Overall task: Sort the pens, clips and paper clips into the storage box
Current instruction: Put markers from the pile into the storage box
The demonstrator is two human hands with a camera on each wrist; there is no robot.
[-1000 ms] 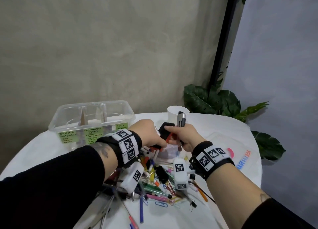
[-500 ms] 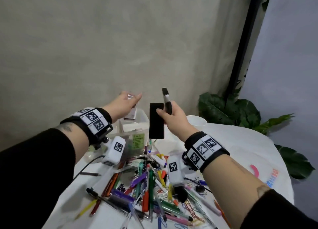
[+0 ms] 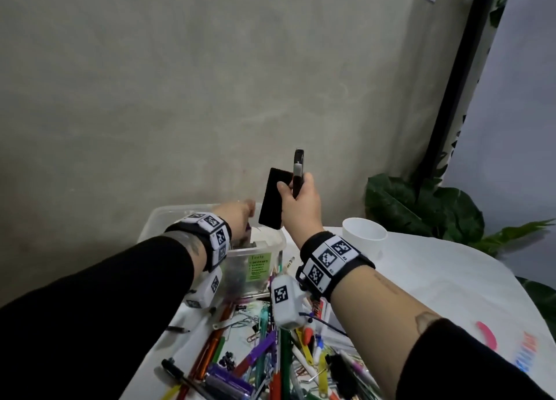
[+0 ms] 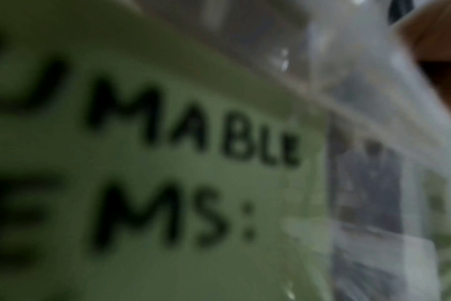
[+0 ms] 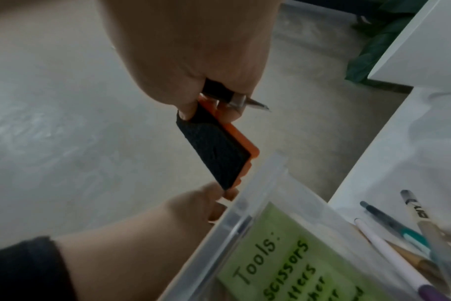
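My right hand [image 3: 293, 186] is raised above the clear storage box [image 3: 168, 216], well over its rim [image 5: 258, 183]. It grips a black felt eraser with an orange back [image 3: 272, 202] [image 5: 216, 148] and an upright black pen [image 3: 298, 166] [image 5: 252, 103]. My left hand [image 3: 240, 216] reaches down over the box's right-hand compartment, fingers [image 5: 214, 203] just behind the rim. What they hold, if anything, is hidden. A heap of pens, clips and paper clips [image 3: 270, 354] lies on the white table in front of the box.
The box carries green labels; one reads "Tools" [image 3: 258, 265] [image 5: 278, 254], and another fills the left wrist view [image 4: 168, 163]. A white cup [image 3: 364, 234] stands right of the box, with a leafy plant [image 3: 421, 207] behind it. A grey wall is close behind.
My left hand has come down from chest height, where it held a small pale item, to the box opening. My right hand stays raised with the eraser and pen.
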